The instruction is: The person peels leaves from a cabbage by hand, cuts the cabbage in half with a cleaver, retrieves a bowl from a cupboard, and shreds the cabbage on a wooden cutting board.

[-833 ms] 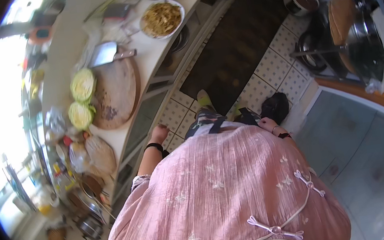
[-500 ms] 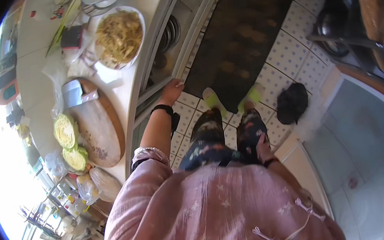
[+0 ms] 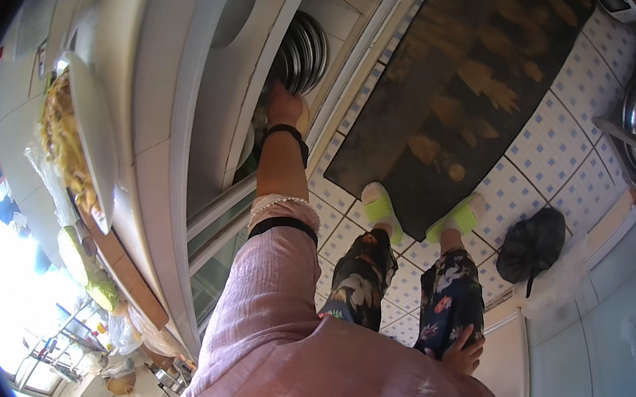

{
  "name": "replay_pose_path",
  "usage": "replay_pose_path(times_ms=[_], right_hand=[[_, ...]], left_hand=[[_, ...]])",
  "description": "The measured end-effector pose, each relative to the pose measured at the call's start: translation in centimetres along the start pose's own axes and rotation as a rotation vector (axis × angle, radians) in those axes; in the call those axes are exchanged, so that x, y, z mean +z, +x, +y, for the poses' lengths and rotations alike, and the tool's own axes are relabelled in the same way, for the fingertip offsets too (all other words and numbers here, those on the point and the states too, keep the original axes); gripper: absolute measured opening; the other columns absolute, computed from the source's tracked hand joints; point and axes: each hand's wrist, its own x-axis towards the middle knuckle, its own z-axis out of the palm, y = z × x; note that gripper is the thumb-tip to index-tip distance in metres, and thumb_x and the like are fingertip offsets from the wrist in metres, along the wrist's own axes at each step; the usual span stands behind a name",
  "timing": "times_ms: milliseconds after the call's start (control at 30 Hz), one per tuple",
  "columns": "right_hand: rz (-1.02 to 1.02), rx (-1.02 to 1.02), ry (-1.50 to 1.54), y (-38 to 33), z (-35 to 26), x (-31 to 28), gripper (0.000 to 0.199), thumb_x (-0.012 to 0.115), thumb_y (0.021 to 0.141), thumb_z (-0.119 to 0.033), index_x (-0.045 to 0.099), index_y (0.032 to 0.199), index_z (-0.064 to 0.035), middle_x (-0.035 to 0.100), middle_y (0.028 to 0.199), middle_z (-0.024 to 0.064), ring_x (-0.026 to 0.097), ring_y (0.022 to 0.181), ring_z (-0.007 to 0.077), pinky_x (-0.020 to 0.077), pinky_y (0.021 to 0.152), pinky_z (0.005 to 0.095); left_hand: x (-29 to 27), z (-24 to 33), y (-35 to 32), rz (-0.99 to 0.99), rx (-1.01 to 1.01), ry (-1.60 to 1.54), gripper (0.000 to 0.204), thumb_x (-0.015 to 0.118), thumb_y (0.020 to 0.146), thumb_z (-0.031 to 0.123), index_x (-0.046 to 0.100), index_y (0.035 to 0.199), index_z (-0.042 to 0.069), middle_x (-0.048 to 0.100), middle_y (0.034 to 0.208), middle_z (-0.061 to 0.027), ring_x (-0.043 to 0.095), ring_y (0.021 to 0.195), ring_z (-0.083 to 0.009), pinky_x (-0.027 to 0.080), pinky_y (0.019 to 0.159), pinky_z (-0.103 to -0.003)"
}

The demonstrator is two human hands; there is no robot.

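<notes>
Down at the low cupboard (image 3: 237, 72), head view: I watch the left hand (image 3: 288, 108) reaching inside, right up at the near end of a stack of dark round dishes (image 3: 306, 49).
Left fingers: partly hidden from me; I cannot tell whether they grasp a dish or only touch.
Dish stack: within the cupboard, rims nested closely, just beyond the left hand.
Left arm: stretched forward, dark wristband (image 3: 287, 132), pink sleeve (image 3: 260, 278) bunched at the elbow.
Right hand (image 3: 462, 351): low in my view, resting on the dark flowered trousers (image 3: 447, 294); fingers loosely spread, released.
Slippers (image 3: 461, 217): green, on patterned tiles (image 3: 549, 120); one corner of the dark mat (image 3: 433, 95) pokes between them.
Counter (image 3: 140, 125): to the left; I note a plate (image 3: 96, 131) heaped with shredded food (image 3: 66, 143), then a wooden board (image 3: 132, 279) beside cabbage (image 3: 79, 262).
Black bag (image 3: 531, 241): slumped on the tiles, right of the slippers.
</notes>
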Motion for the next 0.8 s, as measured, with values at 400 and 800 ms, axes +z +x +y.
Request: replay_pose_path(times_ms=[400, 800], right_hand=[[0.338, -0.052, -0.140, 0.5, -1.3, 2.5, 0.113, 0.077, 0.075, -0.051, 0.014, 0.159, -0.0107, 0.027, 0.151, 0.0364, 0.043, 0.134, 0.0463, 0.0479, 0.098, 0.0519], [0.197, -0.132, 0.097, -0.5, -2.6, -1.9, 0.071, 0.056, 0.096, -0.021, 0.020, 0.157, -0.0128, 0.038, 0.140, 0.0329, 0.053, 0.110, 0.0435, 0.0509, 0.085, 0.0537]], left_hand=[[-1.0, -0.2, -1.0, 0.278, 0.018, 0.066, 0.017, 0.065, 0.090, 0.024, 0.065, 0.092, 0.007, 0.071, 0.096, -0.0134, 0.066, 0.091, -0.0414, 0.053, 0.079, -0.052], [-7.0, 4.1, -22.4, 0.309, 0.745, 0.005, 0.024, 0.068, 0.067, 0.005, 0.069, 0.085, 0.021, 0.068, 0.090, 0.0077, 0.061, 0.098, -0.0203, 0.042, 0.075, -0.042]])
